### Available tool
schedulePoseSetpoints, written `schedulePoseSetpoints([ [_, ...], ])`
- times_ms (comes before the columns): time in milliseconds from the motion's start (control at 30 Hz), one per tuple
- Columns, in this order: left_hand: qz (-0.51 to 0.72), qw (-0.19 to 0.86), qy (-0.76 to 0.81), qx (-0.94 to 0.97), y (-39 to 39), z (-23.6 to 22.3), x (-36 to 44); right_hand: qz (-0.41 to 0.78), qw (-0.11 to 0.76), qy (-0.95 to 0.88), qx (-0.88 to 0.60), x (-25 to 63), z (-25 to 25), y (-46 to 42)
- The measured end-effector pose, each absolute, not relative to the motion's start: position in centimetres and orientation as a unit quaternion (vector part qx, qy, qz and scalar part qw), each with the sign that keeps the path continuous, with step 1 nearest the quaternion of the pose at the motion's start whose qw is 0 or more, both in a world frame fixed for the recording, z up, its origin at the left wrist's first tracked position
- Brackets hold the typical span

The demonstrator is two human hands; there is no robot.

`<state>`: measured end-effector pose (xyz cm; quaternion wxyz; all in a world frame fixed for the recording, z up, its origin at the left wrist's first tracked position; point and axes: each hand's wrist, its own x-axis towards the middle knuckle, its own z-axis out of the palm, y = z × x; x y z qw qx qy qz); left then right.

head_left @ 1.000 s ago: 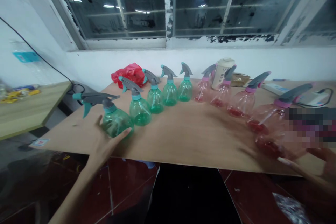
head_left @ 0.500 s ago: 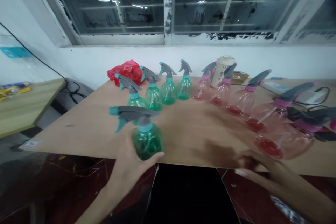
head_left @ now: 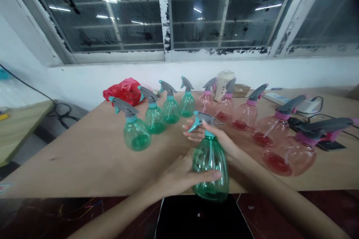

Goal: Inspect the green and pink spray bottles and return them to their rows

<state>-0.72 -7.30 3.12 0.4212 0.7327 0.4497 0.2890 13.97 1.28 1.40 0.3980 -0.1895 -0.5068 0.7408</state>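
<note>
A green spray bottle (head_left: 211, 157) with a grey and teal spray head is held up over the table's front edge, tilted slightly. My left hand (head_left: 185, 173) is closed round its body, thumb across the near side. Around the spray head is my right hand (head_left: 221, 138), its fingers stretched out behind the trigger and its thumb on the near side of the head; whether it grips cannot be made out. To the left, a green spray bottle (head_left: 137, 134) stands nearest of several in a slanting row. On the right, a pink spray bottle (head_left: 290, 157) is nearest of another row.
The wooden table (head_left: 92, 164) stands against the wall below a window. Along its back lie a red plastic bag (head_left: 123, 91), a pale canister (head_left: 223, 85) and a brown packet (head_left: 241, 90). A white power strip (head_left: 305, 104) with cables and a dark phone (head_left: 331, 145) are at the right.
My left hand has carried the green spray bottle rightward to in front of me. My right hand has moved from the table's front edge up to the spray head. The camera view has shifted.
</note>
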Motion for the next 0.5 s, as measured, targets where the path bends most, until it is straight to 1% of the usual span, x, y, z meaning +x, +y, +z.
schedulePoseSetpoints([
  [200,0.271,0.337,0.464,0.773,-4.7,2.4,-1.9,0.797,0.373,-0.433,-0.197,14.1,1.0,4.1],
  [333,0.271,0.229,0.459,0.815,-2.0,1.4,-2.9,0.841,0.347,-0.362,-0.205,14.0,-0.2,6.4],
  [500,0.222,0.131,0.437,0.862,-0.6,-0.4,-3.3,0.870,0.335,-0.307,-0.193,13.9,-2.5,7.7],
])
